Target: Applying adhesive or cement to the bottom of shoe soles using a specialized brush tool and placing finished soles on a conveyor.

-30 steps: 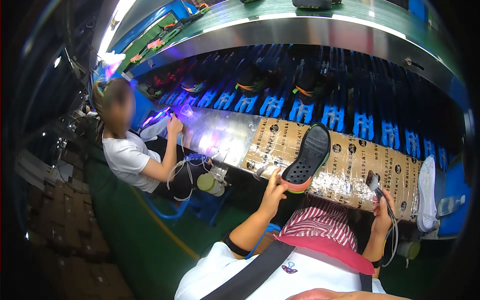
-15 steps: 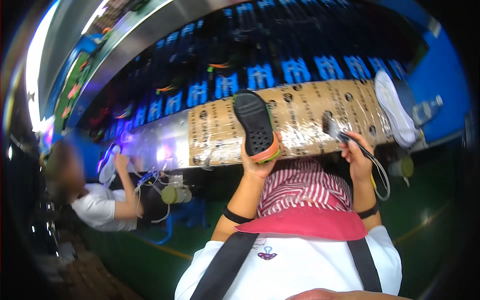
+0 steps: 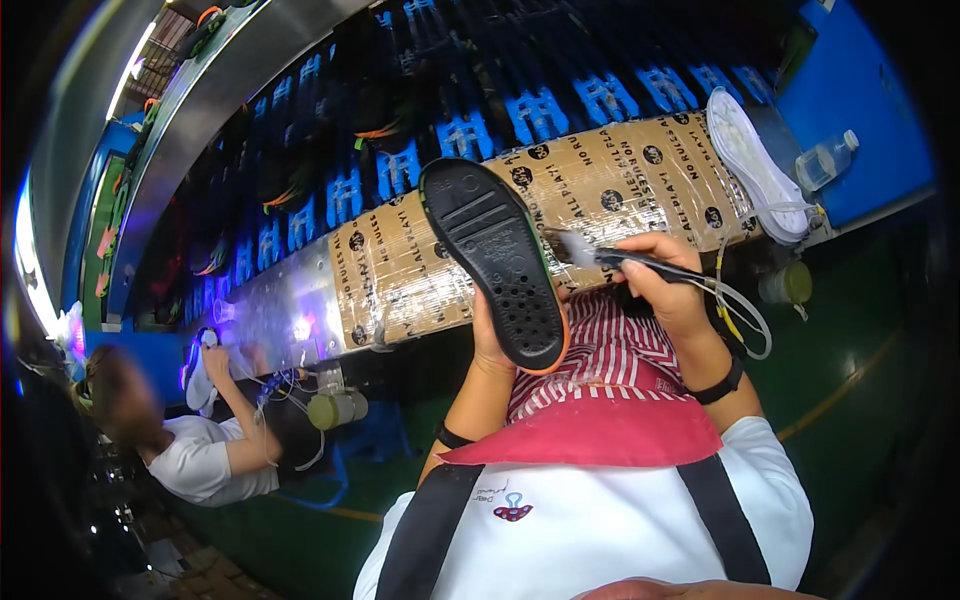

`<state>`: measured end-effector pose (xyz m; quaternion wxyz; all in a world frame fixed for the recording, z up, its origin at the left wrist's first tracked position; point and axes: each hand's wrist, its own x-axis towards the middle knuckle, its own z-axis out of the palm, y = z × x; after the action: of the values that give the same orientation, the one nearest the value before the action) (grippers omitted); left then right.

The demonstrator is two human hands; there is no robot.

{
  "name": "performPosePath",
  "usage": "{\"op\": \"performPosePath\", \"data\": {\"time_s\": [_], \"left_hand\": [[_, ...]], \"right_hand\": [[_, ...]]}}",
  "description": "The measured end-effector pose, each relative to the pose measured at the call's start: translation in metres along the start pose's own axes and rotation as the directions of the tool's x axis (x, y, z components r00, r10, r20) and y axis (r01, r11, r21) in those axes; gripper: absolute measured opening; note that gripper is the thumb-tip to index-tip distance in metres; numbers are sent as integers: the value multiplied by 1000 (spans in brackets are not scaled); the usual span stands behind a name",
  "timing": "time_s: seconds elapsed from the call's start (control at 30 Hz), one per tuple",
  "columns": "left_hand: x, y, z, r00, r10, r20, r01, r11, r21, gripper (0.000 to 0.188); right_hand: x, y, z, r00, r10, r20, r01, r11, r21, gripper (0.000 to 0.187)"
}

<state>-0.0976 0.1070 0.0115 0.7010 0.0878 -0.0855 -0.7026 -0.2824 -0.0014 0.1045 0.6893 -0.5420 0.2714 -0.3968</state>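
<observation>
Head view: looking down over the person's chest at a workbench edge wrapped in taped brown cardboard (image 3: 420, 265).
Left hand (image 3: 492, 335): raised in front of the chest, fingers closed around the lower edge of a black shoe sole (image 3: 495, 262); grip clamped on it.
Black shoe sole: held nearly upright, tread side toward the camera, thin orange rim along its lower right edge; it stands in front of the cardboard bench edge, at centre frame.
Right hand (image 3: 665, 285): closed around a dark-handled brush tool (image 3: 610, 257), tool lying roughly level, pale tip pointing left and just beside the sole's right edge; contact cannot be told.
Tubing (image 3: 745, 310): clear and yellow lines loop from the tool past the right wrist.
Wrists: black band on each.
Bench, right end: white sole (image 3: 755, 165) lying on the cardboard; clear plastic bottle (image 3: 825, 160) on the blue surface beside it.
Behind bench: rows of blue fixtures (image 3: 540, 110) on a dark conveyor.
Lower left: a co-worker in a white shirt (image 3: 205, 460), one hand up at the lit metal panel.
</observation>
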Motion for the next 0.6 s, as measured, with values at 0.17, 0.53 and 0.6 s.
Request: {"op": "performPosePath", "data": {"time_s": [0.17,0.53,0.6], "left_hand": [[1,-27,24,994,29,-104,-33,999,-41,62],[-5,-45,0,966,-187,-177,190,982,4,60],[-10,-45,-5,940,-200,-275,204,979,-12,59]], "right_hand": [[8,-10,24,982,-160,102,183,943,-278,20],[28,-3,53,719,-654,235,604,420,-678,24],[20,1,58,752,-589,294,598,423,-681,25]]}}
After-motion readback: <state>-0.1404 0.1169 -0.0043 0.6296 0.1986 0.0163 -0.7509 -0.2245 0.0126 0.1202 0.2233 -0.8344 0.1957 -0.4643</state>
